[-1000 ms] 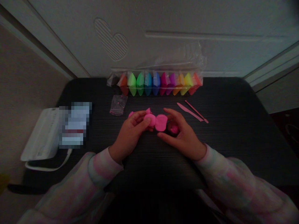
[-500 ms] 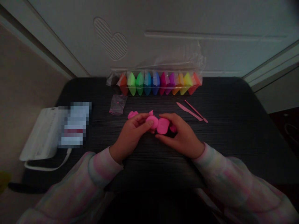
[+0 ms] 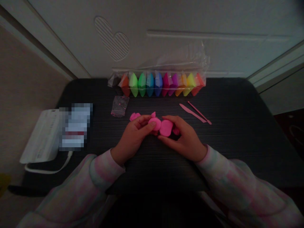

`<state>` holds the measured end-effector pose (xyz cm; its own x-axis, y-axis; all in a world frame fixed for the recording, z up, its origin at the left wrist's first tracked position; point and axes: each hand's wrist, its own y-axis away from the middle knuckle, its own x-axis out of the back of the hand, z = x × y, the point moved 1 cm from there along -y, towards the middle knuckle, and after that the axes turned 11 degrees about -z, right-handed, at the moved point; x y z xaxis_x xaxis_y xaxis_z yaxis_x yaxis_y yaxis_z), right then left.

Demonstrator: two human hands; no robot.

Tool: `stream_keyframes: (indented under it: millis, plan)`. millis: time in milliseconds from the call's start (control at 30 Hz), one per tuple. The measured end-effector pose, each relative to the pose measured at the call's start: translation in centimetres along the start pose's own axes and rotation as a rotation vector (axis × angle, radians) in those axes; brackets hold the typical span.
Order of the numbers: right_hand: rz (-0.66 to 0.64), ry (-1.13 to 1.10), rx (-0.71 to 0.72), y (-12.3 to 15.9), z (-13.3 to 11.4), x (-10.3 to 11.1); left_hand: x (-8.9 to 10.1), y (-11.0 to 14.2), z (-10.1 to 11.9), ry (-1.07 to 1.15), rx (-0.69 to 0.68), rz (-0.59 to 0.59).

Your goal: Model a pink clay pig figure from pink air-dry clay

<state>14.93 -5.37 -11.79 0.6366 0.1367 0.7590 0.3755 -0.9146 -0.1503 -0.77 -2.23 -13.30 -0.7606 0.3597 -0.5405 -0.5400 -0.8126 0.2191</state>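
Note:
My left hand [image 3: 135, 134] pinches a rounded piece of pink modelling clay [image 3: 155, 124], its thumb pressed on top. Against that piece sits a thicker pink clay lump [image 3: 166, 128], which my right hand [image 3: 186, 136] grips between thumb and fingers. A small pointed bit of pink clay [image 3: 153, 114] sticks up just behind the left piece. More pink clay [image 3: 135, 117] lies beyond my left fingers, and another bit [image 3: 176, 130] shows under my right fingers. The undersides of both held pieces are hidden.
Several coloured clay packs [image 3: 150, 85] stand in a clear bag along the back of the dark table [image 3: 237, 133]. A crumpled clear wrapper [image 3: 120, 106] lies left, a pink plastic knife [image 3: 192, 113] and thin pink stick [image 3: 199, 112] right. A phone [image 3: 77, 126] rests by a white box [image 3: 41, 136] with a cable.
The clay lump in my right hand has turned slightly, showing a rounder face. My left hand stays almost where it was.

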Motion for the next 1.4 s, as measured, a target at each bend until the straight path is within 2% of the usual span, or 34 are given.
stream_keyframes:
  millis: [467, 600, 767, 1000, 1100, 1167, 1233, 1333, 1400]
  plan:
    - [0.025, -0.004, -0.013, 0.0, 0.0, 0.0, -0.2, 0.0, 0.1, 0.091, 0.000, 0.005]
    - [0.045, -0.019, -0.059, 0.1, 0.1, -0.1, -0.5, 0.1, 0.4, 0.111, -0.009, 0.016]
    - [0.010, -0.049, -0.082, 0.2, 0.2, 0.2, -0.4, 0.0, 0.7, 0.126, -0.036, 0.015]
    - [-0.136, 0.302, -0.155, -0.4, 1.5, -0.3, 0.2, -0.1, 1.0, 0.096, -0.061, 0.048]
    - [-0.153, 0.332, -0.152, -0.5, 1.7, -0.5, 0.3, -0.1, 0.9, 0.060, -0.070, 0.061]
    - [-0.092, 0.292, -0.135, -0.4, 1.7, -0.3, 0.4, 0.1, 0.9, -0.025, -0.104, 0.058]
    - [0.021, 0.209, -0.104, -0.2, 1.5, 0.2, 0.5, 0.2, 0.9, -0.204, -0.190, 0.041]
    - [0.153, 0.043, -0.035, 0.2, 1.3, 1.1, 0.6, 0.7, 1.3, -0.615, -0.390, 0.003]
    - [0.136, -0.064, 0.008, 0.5, 1.1, 1.4, 0.5, 1.1, 1.5, -0.900, -0.545, -0.005]
